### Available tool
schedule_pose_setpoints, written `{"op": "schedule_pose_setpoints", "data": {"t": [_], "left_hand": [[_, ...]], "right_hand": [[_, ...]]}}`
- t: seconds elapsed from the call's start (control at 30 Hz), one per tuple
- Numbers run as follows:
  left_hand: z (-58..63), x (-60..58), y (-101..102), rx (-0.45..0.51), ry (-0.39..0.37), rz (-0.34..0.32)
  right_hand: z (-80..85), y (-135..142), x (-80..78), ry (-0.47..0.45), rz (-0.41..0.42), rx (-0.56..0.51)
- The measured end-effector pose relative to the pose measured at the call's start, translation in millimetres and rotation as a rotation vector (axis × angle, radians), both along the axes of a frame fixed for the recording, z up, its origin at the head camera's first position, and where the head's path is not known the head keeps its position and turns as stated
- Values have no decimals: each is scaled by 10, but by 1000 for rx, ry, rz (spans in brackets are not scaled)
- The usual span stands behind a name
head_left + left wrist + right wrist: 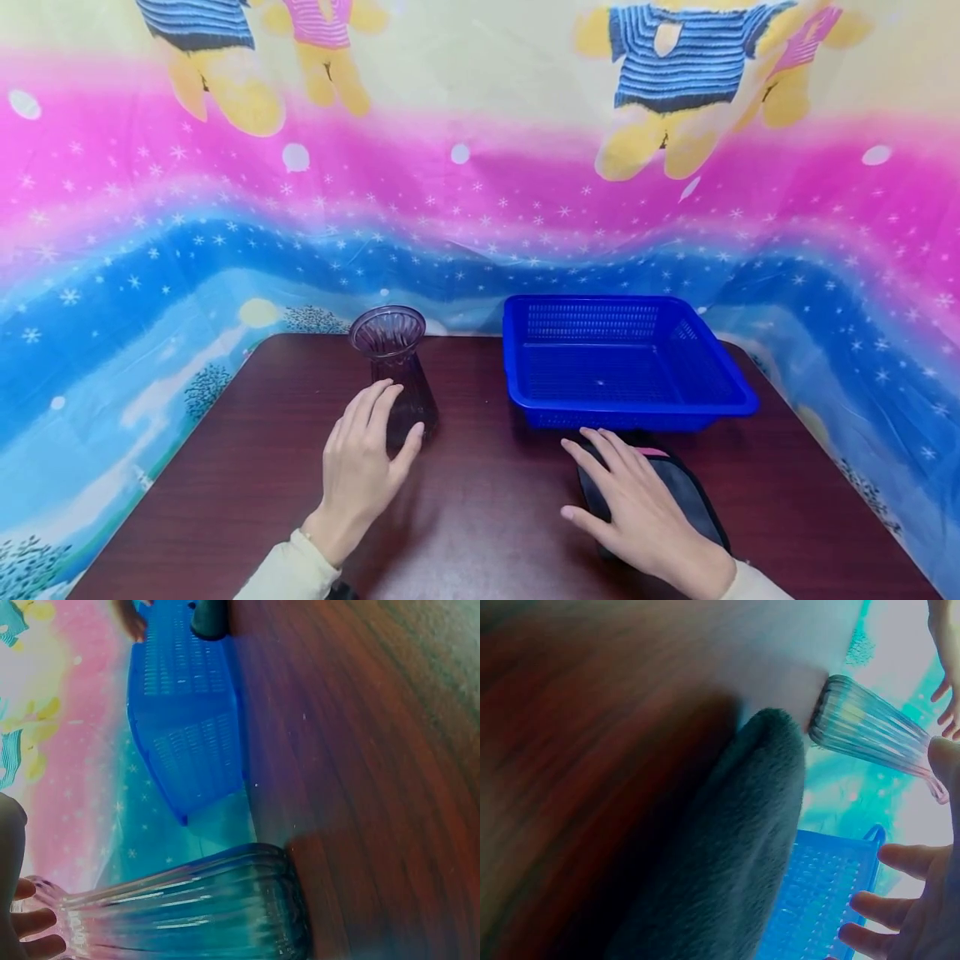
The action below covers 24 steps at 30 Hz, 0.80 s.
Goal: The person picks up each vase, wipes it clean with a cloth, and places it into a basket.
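A ribbed glass vase [411, 387] with a flared rim stands upright on the left half of the table. My left hand [362, 454] is just in front of it, fingers spread and holding nothing; whether a fingertip touches the glass I cannot tell. In the left wrist view, the fingers lie near the neck of the vase [187, 915]. My right hand [637, 508], fingers also apart, hovers over a dark, soft-looking flat case [693, 500] with a black edge and a strip of pink. The hand hides part of that case, whose fuzzy side [727, 847] shows in the right wrist view.
A blue plastic basket [517, 383] with perforated sides sits at the back right of the brown table [465, 517], just behind the dark case. A printed cloth [465, 208] hangs behind the table and along both sides.
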<state>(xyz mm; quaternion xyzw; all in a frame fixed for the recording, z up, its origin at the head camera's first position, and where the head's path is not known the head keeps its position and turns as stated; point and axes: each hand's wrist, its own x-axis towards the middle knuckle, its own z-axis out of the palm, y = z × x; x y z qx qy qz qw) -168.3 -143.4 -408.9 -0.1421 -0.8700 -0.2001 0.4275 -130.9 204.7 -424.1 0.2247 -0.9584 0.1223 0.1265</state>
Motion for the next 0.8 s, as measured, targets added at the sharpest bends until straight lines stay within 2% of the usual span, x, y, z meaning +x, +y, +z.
{"op": "schedule_pose_setpoints", "data": {"t": [0.1,0.23,0.53,0.8], "left_hand": [[16,4,-42,24,-6,12],[22,-6,-83,56,-26,21],[36,-48,-154,148,-24,9],[73,-113,-231,186,-30,42]], "right_hand": [[-24,40,4,-18,-7,-6],[-61,117,-2,10,0,-5],[-114,271,-53,2,-32,16],[-131,381,-56,74,-17,39]]}}
